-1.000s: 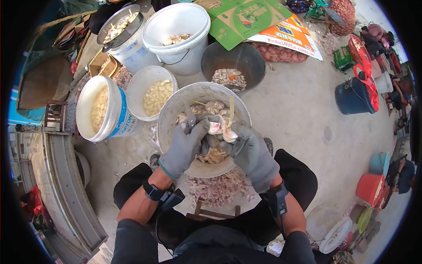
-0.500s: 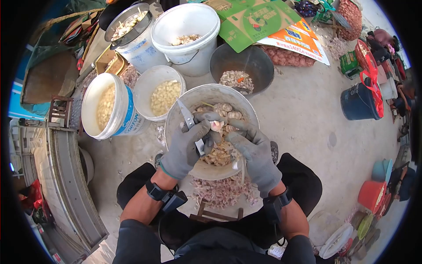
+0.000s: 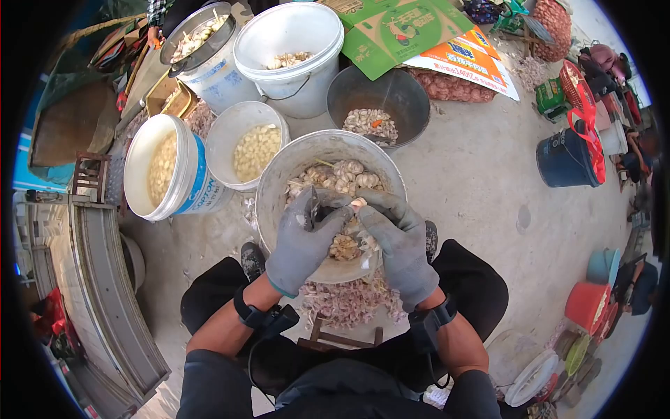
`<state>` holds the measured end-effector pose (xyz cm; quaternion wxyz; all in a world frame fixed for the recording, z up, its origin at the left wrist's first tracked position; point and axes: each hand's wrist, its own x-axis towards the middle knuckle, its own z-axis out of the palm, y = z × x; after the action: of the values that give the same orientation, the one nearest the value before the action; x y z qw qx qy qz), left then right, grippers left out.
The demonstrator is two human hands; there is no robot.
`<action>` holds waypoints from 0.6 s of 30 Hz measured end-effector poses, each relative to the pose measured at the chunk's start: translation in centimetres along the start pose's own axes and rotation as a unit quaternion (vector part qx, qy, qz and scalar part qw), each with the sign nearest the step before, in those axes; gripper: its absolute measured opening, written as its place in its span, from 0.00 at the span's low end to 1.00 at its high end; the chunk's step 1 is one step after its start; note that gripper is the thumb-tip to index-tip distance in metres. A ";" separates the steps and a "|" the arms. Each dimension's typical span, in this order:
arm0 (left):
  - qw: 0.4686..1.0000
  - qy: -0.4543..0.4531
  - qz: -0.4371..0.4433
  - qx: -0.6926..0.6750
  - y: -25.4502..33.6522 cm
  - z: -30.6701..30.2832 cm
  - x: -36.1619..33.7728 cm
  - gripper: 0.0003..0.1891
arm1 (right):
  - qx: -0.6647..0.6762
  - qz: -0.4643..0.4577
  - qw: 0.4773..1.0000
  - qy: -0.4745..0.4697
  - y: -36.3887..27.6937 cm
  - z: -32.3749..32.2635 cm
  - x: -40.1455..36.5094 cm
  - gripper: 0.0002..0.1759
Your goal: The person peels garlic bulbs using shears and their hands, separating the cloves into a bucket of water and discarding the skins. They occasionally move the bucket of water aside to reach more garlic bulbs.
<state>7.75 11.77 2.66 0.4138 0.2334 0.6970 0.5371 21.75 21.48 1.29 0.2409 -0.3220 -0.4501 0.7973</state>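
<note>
In front of me is a white bucket (image 3: 283,150) with whole garlic bulbs (image 3: 347,176) and loose papery skins inside. Over it, my left hand (image 3: 305,241) and my right hand (image 3: 399,244), both in grey gloves, meet at the fingertips. Between them a small pinkish-white garlic clove (image 3: 357,204) is pinched. My left fingers are curled with the thumb pressed toward the clove; the knife seen earlier in that hand does not show. The right thumb and fingers close on the clove from the other side.
Peeled cloves in liquid fill a blue-white bucket (image 3: 197,167) and a smaller white bucket (image 3: 285,133) at left. A dark basin (image 3: 412,112) holds unpeeled cloves. Garlic skins (image 3: 349,304) lie below my bucket. Right are a dark blue bucket (image 3: 562,160) and red bucket (image 3: 585,300).
The knife blade that stuck out of my left hand has gone from sight. My left hand has turned, its fingers now nearer the right hand. The clove has shifted slightly right and looks more covered.
</note>
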 end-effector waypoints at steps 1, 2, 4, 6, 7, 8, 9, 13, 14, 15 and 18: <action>1.000 0.000 0.000 -0.001 -0.2 0.0 0.0 0.11 | -0.001 0.000 1.000 0.000 0.0 0.0 0.0 0.19; 1.000 -0.004 -0.005 0.002 -0.7 -0.1 0.0 0.12 | 0.005 0.003 1.000 -0.007 0.1 -0.1 0.0 0.19; 1.000 -0.005 -0.012 0.002 -1.2 -0.1 0.0 0.13 | 0.009 0.009 1.000 -0.016 0.1 -0.1 -0.1 0.19; 0.998 -0.030 0.005 0.057 -1.4 -0.2 -0.1 0.12 | 0.004 0.031 0.999 -0.022 -0.3 -0.4 0.0 0.19; 0.998 -0.029 0.004 0.054 -1.7 -0.3 0.0 0.12 | 0.001 0.034 0.999 -0.023 -0.7 -0.4 0.0 0.19; 0.982 -0.025 0.129 0.136 -2.0 -0.7 0.3 0.13 | 0.003 0.054 0.998 -0.026 -1.1 -0.4 0.1 0.19; 0.944 -0.019 0.252 0.214 -2.1 -0.9 0.5 0.14 | 0.004 0.075 0.997 -0.029 -1.5 -0.4 0.1 0.19; 0.914 -0.032 0.263 0.307 -1.0 -2.2 0.1 0.22 | 0.014 0.119 0.992 -0.040 -2.1 -0.7 0.0 0.18; 0.907 -0.055 0.262 0.326 -0.9 -2.4 0.1 0.25 | 0.010 0.126 0.991 -0.053 -2.1 -0.8 -0.1 0.17; 0.899 -0.079 0.260 0.344 -0.9 -2.6 0.0 0.29 | 0.006 0.134 0.989 -0.065 -2.0 -0.8 -0.2 0.16; 0.877 -0.088 0.274 0.384 -0.8 -2.7 0.0 0.33 | -0.161 0.006 0.978 -0.134 -1.2 -1.4 -0.2 0.15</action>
<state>5.62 10.01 2.11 0.1871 0.6020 0.7174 0.2966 23.09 22.72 1.87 0.1185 -0.2494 -0.5991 0.7516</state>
